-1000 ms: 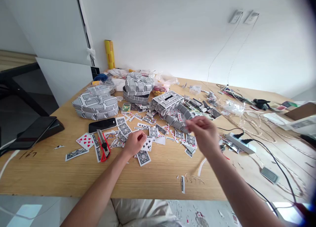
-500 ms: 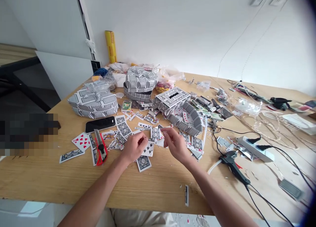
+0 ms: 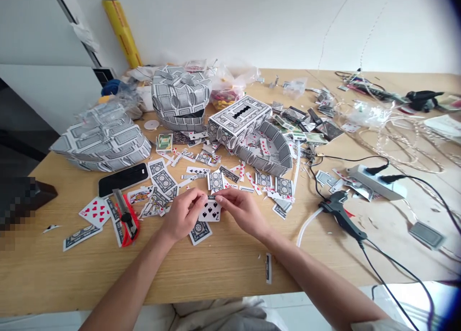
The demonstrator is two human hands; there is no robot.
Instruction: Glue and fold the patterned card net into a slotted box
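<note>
My left hand (image 3: 185, 213) and my right hand (image 3: 243, 208) meet at the centre of the table. Their fingertips pinch the two ends of a narrow card strip (image 3: 212, 197) with a dark patterned back. Just below it a seven of spades (image 3: 211, 212) lies face up, partly over a face-down playing card (image 3: 200, 232). Another patterned card piece (image 3: 216, 181) lies just beyond my fingers. Scattered whole and cut cards (image 3: 163, 178) spread around both hands.
A red box cutter (image 3: 126, 218) and a phone (image 3: 123, 180) lie left. Woven card boxes (image 3: 104, 141) and an open card tray (image 3: 264, 153) stand behind. At right are a glue gun (image 3: 344, 216), a power strip (image 3: 374, 182) and cables.
My hands have come together, and both now hold the small card strip. The view has tilted down and turned a little, so the table appears shifted.
</note>
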